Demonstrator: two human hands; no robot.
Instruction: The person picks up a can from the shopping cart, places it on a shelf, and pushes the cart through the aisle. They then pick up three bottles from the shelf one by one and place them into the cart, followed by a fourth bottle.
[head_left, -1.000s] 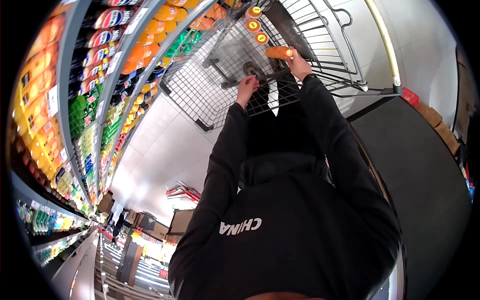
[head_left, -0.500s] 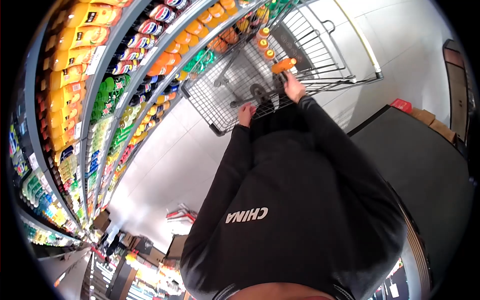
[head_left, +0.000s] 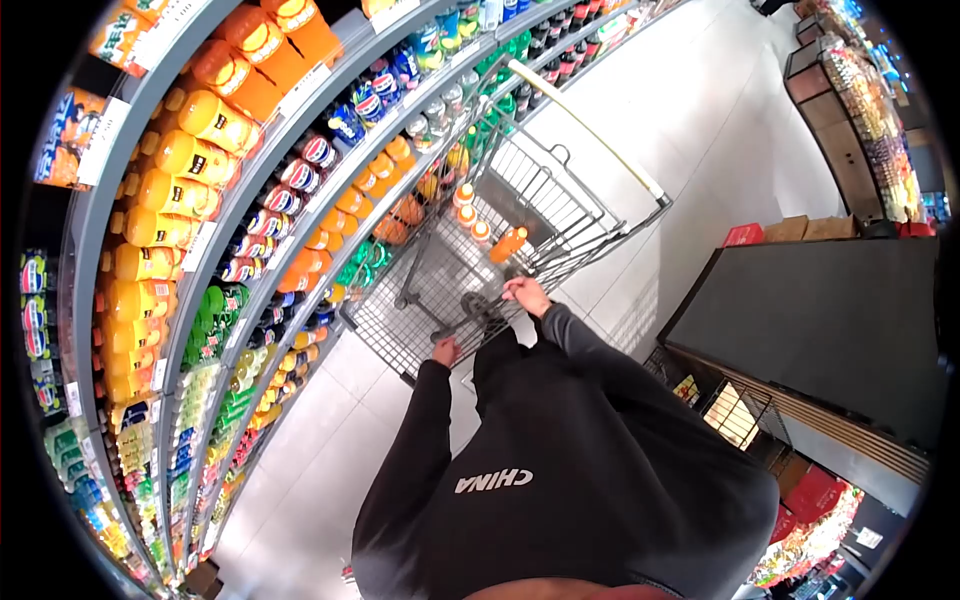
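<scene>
My left hand (head_left: 446,351) is closed on the near rim of a metal shopping cart (head_left: 385,335). Farther along that same side, my right hand (head_left: 528,296) also has its fingers curled at the rim, close to a dark part I cannot make out. Just past my right hand, a bottle of orange drink (head_left: 508,245) leans over inside the cart. Several more orange-drink bottles (head_left: 467,215) stand upright beside it. The cart's yellowish push handle (head_left: 590,130) is on the far right end, away from both hands.
A long drinks shelf (head_left: 225,110) curves along the left, filled with orange juice bottles (head_left: 180,190), cola and green bottles (head_left: 210,320). On the right stands a dark-topped counter (head_left: 810,320), with boxes (head_left: 790,230) behind it. Pale floor tiles (head_left: 690,130) lie beyond the cart.
My view has turned, so the cart and both hands appear lower and farther left. More of the push handle and the far aisle shows. Both hands stay at the cart's side.
</scene>
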